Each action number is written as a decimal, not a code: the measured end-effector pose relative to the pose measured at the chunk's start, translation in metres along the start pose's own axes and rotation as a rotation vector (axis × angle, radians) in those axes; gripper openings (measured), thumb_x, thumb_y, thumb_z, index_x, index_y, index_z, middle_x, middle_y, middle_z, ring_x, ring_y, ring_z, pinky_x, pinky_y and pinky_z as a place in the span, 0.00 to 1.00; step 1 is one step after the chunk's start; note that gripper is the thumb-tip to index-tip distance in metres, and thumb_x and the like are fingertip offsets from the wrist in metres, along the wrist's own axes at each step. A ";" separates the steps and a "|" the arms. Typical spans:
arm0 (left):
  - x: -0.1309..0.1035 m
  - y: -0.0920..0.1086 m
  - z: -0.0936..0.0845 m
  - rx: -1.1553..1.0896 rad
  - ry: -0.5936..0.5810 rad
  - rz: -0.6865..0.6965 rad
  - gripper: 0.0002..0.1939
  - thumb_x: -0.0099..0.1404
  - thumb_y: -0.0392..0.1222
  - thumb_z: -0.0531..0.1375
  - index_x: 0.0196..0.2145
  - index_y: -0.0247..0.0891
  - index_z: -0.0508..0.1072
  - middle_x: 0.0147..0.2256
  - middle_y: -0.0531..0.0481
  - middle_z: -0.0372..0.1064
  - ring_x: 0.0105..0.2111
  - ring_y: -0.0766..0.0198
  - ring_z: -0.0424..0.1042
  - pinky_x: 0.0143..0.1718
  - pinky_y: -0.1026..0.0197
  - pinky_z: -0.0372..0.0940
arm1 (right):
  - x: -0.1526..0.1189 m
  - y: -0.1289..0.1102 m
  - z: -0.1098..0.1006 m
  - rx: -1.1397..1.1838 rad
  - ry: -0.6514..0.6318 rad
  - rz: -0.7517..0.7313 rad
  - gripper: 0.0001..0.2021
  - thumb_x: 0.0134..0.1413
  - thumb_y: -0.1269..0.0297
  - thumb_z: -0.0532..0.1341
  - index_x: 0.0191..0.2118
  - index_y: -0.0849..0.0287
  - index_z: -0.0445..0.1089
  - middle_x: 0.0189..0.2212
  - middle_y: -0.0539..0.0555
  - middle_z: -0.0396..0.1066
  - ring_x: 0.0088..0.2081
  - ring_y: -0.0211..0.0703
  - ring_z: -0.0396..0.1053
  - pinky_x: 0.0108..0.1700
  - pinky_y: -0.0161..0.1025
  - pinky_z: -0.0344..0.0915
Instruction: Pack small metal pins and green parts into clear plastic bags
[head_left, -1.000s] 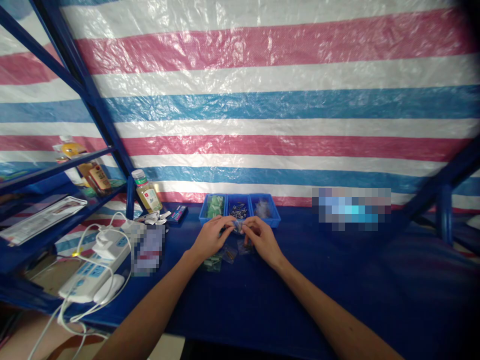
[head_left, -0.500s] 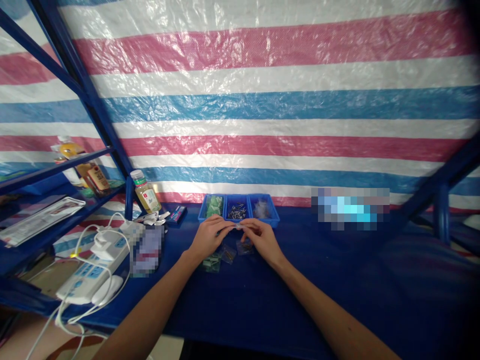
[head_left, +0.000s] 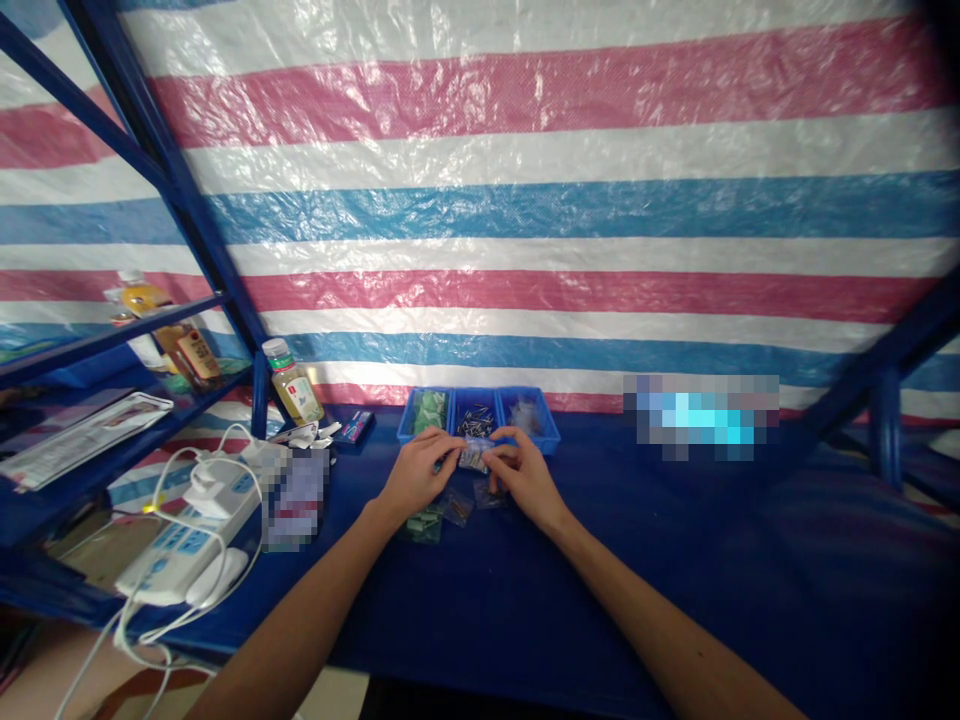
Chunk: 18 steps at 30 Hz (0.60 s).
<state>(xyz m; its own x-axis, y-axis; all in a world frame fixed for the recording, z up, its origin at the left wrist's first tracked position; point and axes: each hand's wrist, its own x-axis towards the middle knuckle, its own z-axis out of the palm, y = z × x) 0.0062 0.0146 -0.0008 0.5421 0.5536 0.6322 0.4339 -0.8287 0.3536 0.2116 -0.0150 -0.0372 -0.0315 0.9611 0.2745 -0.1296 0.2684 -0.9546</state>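
A small clear plastic bag [head_left: 472, 457] with little pieces inside is stretched between my hands, just in front of the blue bins. My left hand [head_left: 420, 474] pinches its left edge between thumb and fingers. On the other side, my right hand [head_left: 526, 476] grips the right edge with thumb and fingertips. Below them on the table lie a bag of green pieces [head_left: 422, 527], a clear bag with thin brownish pieces [head_left: 457, 508] and another small bag [head_left: 489, 495], partly hidden by my right fingers.
A joined row of blue bins [head_left: 554, 440] holds green pieces, dark metal screws [head_left: 474, 420] and clear plastic bits. To the left are a bottle [head_left: 295, 385], a small blue box [head_left: 355, 428] and a white power strip [head_left: 169, 555] with cables. A blue metal frame [head_left: 232, 320] stands at left.
The plastic bag has turned so its face and contents show between my fingers; before, only a thin edge was visible. My hands stay in nearly the same place.
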 end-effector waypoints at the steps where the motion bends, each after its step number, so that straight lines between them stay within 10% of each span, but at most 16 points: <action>1: 0.000 -0.001 0.000 0.002 -0.003 0.027 0.11 0.74 0.36 0.55 0.46 0.39 0.77 0.41 0.45 0.77 0.44 0.59 0.73 0.48 0.55 0.69 | 0.000 0.000 0.000 0.006 -0.007 0.002 0.17 0.54 0.55 0.67 0.46 0.53 0.64 0.24 0.44 0.71 0.18 0.38 0.67 0.20 0.33 0.59; 9: 0.001 -0.001 0.000 0.045 0.004 0.038 0.10 0.73 0.42 0.58 0.46 0.41 0.79 0.41 0.46 0.79 0.43 0.58 0.72 0.48 0.53 0.69 | 0.001 -0.002 -0.002 -0.061 0.015 -0.012 0.12 0.54 0.58 0.61 0.41 0.59 0.73 0.37 0.55 0.77 0.20 0.38 0.72 0.19 0.33 0.58; 18: 0.003 0.005 -0.003 0.050 -0.002 -0.003 0.10 0.73 0.44 0.58 0.39 0.39 0.78 0.37 0.46 0.77 0.40 0.59 0.72 0.45 0.55 0.70 | 0.001 0.002 -0.004 -0.173 0.040 0.007 0.17 0.55 0.46 0.66 0.35 0.57 0.72 0.16 0.46 0.66 0.18 0.39 0.62 0.21 0.34 0.57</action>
<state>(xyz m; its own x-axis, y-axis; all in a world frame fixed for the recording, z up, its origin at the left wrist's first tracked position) 0.0082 0.0117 0.0054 0.5416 0.5566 0.6300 0.4713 -0.8216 0.3207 0.2151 -0.0133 -0.0389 0.0077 0.9638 0.2665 0.0430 0.2659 -0.9630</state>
